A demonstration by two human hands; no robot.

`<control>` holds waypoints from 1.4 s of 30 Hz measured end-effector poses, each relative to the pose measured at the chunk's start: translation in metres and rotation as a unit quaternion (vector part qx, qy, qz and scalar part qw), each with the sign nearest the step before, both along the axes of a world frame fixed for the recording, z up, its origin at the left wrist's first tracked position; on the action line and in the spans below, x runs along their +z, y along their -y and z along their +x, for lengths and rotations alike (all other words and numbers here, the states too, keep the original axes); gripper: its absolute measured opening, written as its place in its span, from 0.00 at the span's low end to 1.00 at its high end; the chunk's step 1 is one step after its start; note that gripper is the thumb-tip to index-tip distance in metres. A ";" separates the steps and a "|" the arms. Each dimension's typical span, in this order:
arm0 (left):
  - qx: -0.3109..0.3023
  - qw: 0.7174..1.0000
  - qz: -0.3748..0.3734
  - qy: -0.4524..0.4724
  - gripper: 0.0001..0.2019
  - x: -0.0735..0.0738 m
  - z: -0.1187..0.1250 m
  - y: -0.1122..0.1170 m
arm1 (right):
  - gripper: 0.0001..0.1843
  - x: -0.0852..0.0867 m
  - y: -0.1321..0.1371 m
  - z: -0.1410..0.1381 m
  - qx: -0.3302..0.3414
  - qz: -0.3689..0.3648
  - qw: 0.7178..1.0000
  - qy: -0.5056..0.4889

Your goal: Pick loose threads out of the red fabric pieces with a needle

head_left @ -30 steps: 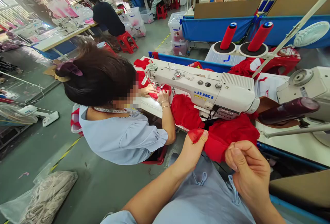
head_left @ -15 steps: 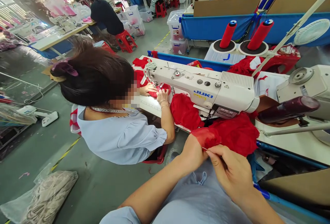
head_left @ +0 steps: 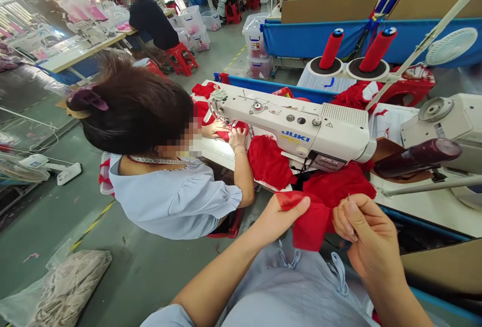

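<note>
My left hand (head_left: 280, 219) is closed on a small piece of sheer red fabric (head_left: 311, 229), the thumb pressed along its top and the cloth hanging below. To its right, my right hand (head_left: 363, 226) pinches a thin sewing needle (head_left: 348, 197) between thumb and fingers; only its tip shows above them. A thread between the hands is too fine to make out. Behind both hands, heaped red fabric (head_left: 335, 184) lies against the white sewing machine (head_left: 297, 123). Another red bundle (head_left: 269, 161) rests on the machine table.
A co-worker in a light blue top (head_left: 176, 196) sits close on my left, hands on red cloth at the machine's needle end. Red thread cones (head_left: 331, 49) stand beyond the machine. A dark red bottle-like object (head_left: 417, 158) lies at right. A plastic bag of cord (head_left: 71, 287) sits on the floor.
My right hand has drawn away to the right from my left hand, lifting the needle clear of the cloth. The red fabric now hangs open below my left thumb.
</note>
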State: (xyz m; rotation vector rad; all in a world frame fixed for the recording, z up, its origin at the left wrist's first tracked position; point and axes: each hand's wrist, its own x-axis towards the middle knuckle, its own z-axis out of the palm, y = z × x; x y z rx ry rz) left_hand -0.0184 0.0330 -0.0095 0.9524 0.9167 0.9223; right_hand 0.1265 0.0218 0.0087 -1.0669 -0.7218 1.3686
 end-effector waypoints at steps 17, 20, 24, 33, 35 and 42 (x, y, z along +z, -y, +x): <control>0.172 0.966 -0.140 0.132 0.24 -0.003 -0.016 -0.003 | 0.12 0.012 -0.002 0.022 0.005 0.038 0.993 0.113; 0.152 0.971 -0.137 0.126 0.25 -0.002 -0.014 -0.001 | 0.10 0.006 -0.001 0.015 0.030 0.048 0.977 0.203; 0.158 0.971 -0.131 0.120 0.25 -0.001 -0.014 -0.001 | 0.08 0.004 0.001 0.010 0.041 0.110 0.949 0.291; 0.125 0.986 -0.069 0.090 0.23 0.002 -0.015 0.004 | 0.06 0.009 0.006 -0.008 0.055 0.218 0.891 0.394; 0.104 0.991 -0.038 0.076 0.23 0.002 -0.016 0.004 | 0.03 0.011 0.004 -0.009 0.055 0.231 0.883 0.405; 0.095 0.995 -0.004 0.041 0.21 0.003 -0.019 0.002 | 0.13 0.017 -0.003 -0.001 0.086 0.176 0.902 0.384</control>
